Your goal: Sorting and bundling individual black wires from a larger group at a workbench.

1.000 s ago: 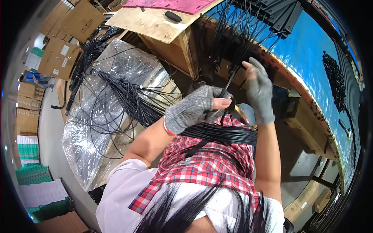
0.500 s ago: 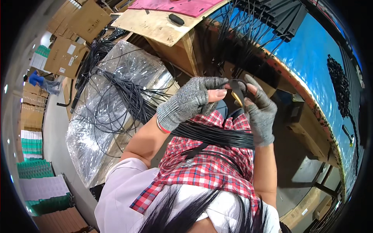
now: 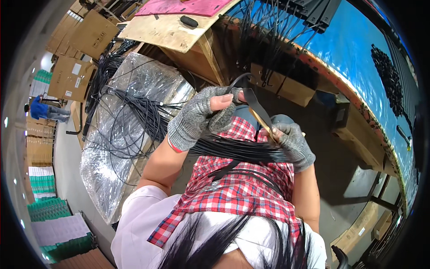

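Observation:
A flat black strip point(image 3: 258, 105) is stretched between my gloved hands above my lap, its upper end curling into a loop. Beside it runs a narrow tan strip point(image 3: 257, 117); whether the two are joined, I cannot tell. My left hand point(image 3: 201, 116) pinches the upper end between thumb and fingers. Lower down, my right hand point(image 3: 293, 145) is closed on the other end, with a bit of tan showing past the fingers. A bundle of thin black cables point(image 3: 242, 150) lies across my red checked apron point(image 3: 242, 193), passing beneath both hands.
On the left, more black cables point(image 3: 143, 112) lie over a plastic-wrapped stack point(image 3: 103, 166). A wooden board point(image 3: 156, 33) stands ahead. To the right curves a blue-covered bench point(image 3: 345, 58) with black bars point(image 3: 320, 15) and dangling cables. Cartons point(image 3: 358, 139) sit beneath. A person in blue point(image 3: 39, 109) is far left.
My right hand has moved down toward my lap, drawing the black strip out longer. The left hand has shifted slightly left. More of the tan strip shows.

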The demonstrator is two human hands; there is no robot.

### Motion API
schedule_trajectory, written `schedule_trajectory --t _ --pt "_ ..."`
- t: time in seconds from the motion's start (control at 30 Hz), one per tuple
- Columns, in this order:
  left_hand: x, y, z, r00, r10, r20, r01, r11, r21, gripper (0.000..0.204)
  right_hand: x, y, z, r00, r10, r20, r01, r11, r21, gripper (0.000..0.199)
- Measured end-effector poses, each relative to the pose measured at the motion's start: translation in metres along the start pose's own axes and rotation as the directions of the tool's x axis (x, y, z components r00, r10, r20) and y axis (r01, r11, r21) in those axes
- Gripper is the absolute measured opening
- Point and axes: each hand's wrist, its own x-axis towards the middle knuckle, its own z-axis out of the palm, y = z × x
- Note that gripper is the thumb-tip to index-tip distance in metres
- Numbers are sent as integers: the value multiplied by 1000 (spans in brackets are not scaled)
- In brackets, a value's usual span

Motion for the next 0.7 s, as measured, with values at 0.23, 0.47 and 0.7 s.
schedule_trajectory --t 0.23,0.47,0.7 --pt "-6 4 2 1000 11 -8 -11 999 -37 34 -30 -3 -45 903 -207 -378 179 978 -108 24" --pt "10 -5 7 995 -24 99 14 995 103 35 -57 2 -90 844 -384 -375 -286 271 -919 36" --pt "3 4 15 996 -41 82 6 922 387 35 6 -60 26 978 -176 113 205 917 -342 26"
